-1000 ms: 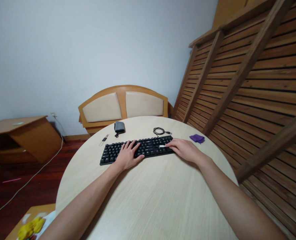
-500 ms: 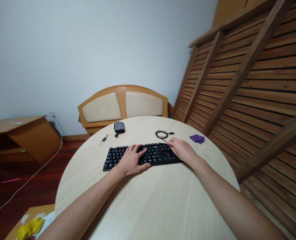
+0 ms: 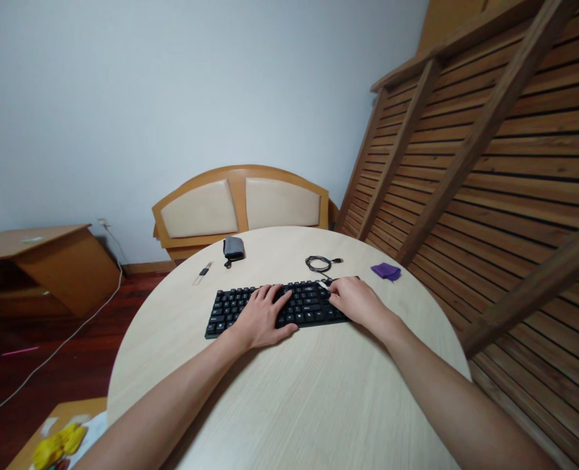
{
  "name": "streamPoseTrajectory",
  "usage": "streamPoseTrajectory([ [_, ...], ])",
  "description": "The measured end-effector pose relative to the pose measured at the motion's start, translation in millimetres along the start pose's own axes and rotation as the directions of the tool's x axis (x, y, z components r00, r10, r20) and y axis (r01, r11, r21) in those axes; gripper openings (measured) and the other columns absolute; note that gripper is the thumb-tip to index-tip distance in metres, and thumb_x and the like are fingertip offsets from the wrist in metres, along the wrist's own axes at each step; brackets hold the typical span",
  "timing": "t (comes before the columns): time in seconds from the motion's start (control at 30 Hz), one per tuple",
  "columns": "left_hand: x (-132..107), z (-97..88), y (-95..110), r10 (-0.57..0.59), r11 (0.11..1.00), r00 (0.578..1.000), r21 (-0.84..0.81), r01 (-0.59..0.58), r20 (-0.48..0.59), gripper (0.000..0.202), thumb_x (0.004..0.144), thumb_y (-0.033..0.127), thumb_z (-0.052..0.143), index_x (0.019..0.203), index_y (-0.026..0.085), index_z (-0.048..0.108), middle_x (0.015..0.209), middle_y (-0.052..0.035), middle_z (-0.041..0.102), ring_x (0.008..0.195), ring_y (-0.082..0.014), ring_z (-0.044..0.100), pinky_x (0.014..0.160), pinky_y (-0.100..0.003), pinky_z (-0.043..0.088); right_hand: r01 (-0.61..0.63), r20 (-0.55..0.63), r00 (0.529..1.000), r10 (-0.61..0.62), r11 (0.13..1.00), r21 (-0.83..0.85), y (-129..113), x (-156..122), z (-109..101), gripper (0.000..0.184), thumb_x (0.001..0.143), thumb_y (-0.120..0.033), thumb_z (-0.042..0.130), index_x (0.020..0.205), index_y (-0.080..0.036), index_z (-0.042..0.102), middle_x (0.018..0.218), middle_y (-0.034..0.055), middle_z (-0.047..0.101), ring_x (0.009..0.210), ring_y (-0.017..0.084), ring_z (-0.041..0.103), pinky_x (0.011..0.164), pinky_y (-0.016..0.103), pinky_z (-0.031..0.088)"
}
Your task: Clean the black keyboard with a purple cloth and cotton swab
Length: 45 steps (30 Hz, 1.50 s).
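A black keyboard (image 3: 313, 316) lies on the round pale table (image 3: 299, 398), tilted slightly. My left hand (image 3: 262, 316) rests flat over its middle keys with the fingers spread. Over the number pad at the right end, my right hand (image 3: 355, 299) is closed in a pinch. A small slim thing with a pale tip (image 3: 324, 284) sticks out from those fingers; its kind is too small to make out. Just behind the keyboard, a coiled black cable (image 3: 317, 264) with a USB plug lies on the table.
A folded purple cloth (image 3: 386, 271) lies at the right. At the back left are a grey pouch (image 3: 233, 248) with a dark cord and a slim black-and-clear item (image 3: 203, 271). A padded wooden headboard (image 3: 240, 196) stands behind the table, slatted wood (image 3: 465, 183) on the right.
The keyboard and my left hand have shifted slightly right. My right hand has turned and moved a little nearer me, and the pale tip now shows at its fingers.
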<state>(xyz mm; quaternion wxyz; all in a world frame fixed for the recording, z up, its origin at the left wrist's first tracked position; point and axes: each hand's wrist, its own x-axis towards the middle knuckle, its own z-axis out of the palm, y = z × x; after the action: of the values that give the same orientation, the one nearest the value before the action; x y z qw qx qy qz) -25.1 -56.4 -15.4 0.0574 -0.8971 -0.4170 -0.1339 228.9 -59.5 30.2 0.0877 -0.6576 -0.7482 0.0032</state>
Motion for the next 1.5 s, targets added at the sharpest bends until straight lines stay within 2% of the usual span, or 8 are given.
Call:
streamPoseTrajectory([
  [0.3, 0, 0.2, -1, 0.005, 1.0, 1.0, -0.002, -0.005, -0.001, 0.079, 0.087, 0.067, 0.052, 0.149, 0.018, 0.044, 0.149, -0.0175, 0.043, 0.135, -0.0385, 0.04, 0.112, -0.056, 0.032, -0.034, 0.076, 0.997, 0.029, 0.997, 0.068, 6, -10, -16, 0.016, 0.07, -0.019, 0.061, 0.075, -0.024, 0.076, 0.077, 0.0036, 0.074, 0.074, 0.019, 0.066, 0.058, 0.025, 0.036],
  [0.53, 0, 1.0, -1, 0.007, 1.0, 1.0, -0.011, -0.007, -0.003, 0.079, 0.087, 0.067, 0.053, 0.149, 0.019, 0.044, 0.149, -0.017, 0.043, 0.135, -0.0383, 0.04, 0.113, -0.055, 0.032, -0.134, -0.084, 0.987, 0.137, 0.99, 0.034, 15, 1, -6, 0.026, 0.082, -0.022, 0.054, 0.094, -0.023, 0.077, 0.095, 0.0073, 0.076, 0.088, 0.022, 0.068, 0.063, 0.027, 0.038],
  [0.67, 0, 2.3, -3, 0.008, 1.0, 1.0, -0.013, -0.008, -0.004, 0.079, 0.087, 0.068, 0.052, 0.149, 0.02, 0.044, 0.149, -0.0168, 0.044, 0.135, -0.0379, 0.04, 0.113, -0.055, 0.032, -0.123, -0.025, 0.992, 0.124, 0.991, 0.046, 18, 5, 1, 0.028, 0.082, -0.021, 0.053, 0.095, -0.025, 0.078, 0.094, 0.0064, 0.076, 0.087, 0.021, 0.068, 0.064, 0.027, 0.039],
  [1.0, 0, 0.6, -2, 0.0, 1.0, 1.0, -0.02, 0.0, 0.007, 0.08, 0.088, 0.069, 0.051, 0.149, 0.019, 0.044, 0.15, -0.0177, 0.043, 0.136, -0.0386, 0.039, 0.113, -0.056, 0.032, -0.086, 0.085, 0.993, 0.078, 0.992, 0.094, 26, -6, -14, 0.019, 0.072, -0.027, 0.06, 0.082, -0.025, 0.076, 0.081, 0.003, 0.075, 0.074, 0.019, 0.066, 0.058, 0.026, 0.036],
  [1.13, 0, -0.2, -2, 0.0, 0.999, 1.0, -0.034, 0.0, 0.003, 0.079, 0.087, 0.069, 0.051, 0.149, 0.02, 0.045, 0.15, -0.0166, 0.044, 0.135, -0.0383, 0.039, 0.113, -0.056, 0.032, -0.097, -0.02, 0.995, 0.099, 0.991, 0.094, 29, -5, -17, 0.02, 0.075, -0.025, 0.06, 0.085, -0.024, 0.077, 0.085, 0.0031, 0.076, 0.079, 0.019, 0.068, 0.059, 0.026, 0.037],
  [1.23, 0, 0.5, -2, 0.0, 0.999, 1.0, -0.034, 0.0, 0.001, 0.078, 0.087, 0.069, 0.051, 0.149, 0.02, 0.044, 0.15, -0.0163, 0.044, 0.135, -0.038, 0.039, 0.113, -0.055, 0.032, 0.009, -0.083, 0.997, -0.001, 0.995, 0.097, 29, -1, -14, 0.024, 0.082, -0.026, 0.059, 0.097, -0.026, 0.078, 0.095, 0.0027, 0.078, 0.089, 0.02, 0.069, 0.068, 0.026, 0.043],
  [1.37, 0, 1.7, -3, 0.008, 1.0, 1.0, -0.023, -0.008, 0.002, 0.079, 0.088, 0.069, 0.051, 0.15, 0.021, 0.043, 0.15, -0.0158, 0.043, 0.135, -0.0376, 0.039, 0.113, -0.055, 0.032, 0.221, -0.059, 0.974, -0.217, 0.973, 0.063, 36, 5, -4, 0.03, 0.091, -0.025, 0.055, 0.111, -0.029, 0.076, 0.112, 0.0026, 0.076, 0.103, 0.022, 0.068, 0.083, 0.029, 0.047],
  [1.5, 0, 2.2, -3, 0.006, 1.0, 1.0, -0.009, -0.006, 0.005, 0.08, 0.088, 0.069, 0.051, 0.15, 0.019, 0.043, 0.15, -0.017, 0.042, 0.135, -0.0378, 0.039, 0.113, -0.054, 0.032, 0.234, -0.047, 0.972, -0.232, 0.971, 0.054, 50, 9, 4, 0.03, 0.093, -0.023, 0.055, 0.114, -0.03, 0.076, 0.113, 0.0032, 0.075, 0.104, 0.022, 0.068, 0.086, 0.029, 0.048],
])
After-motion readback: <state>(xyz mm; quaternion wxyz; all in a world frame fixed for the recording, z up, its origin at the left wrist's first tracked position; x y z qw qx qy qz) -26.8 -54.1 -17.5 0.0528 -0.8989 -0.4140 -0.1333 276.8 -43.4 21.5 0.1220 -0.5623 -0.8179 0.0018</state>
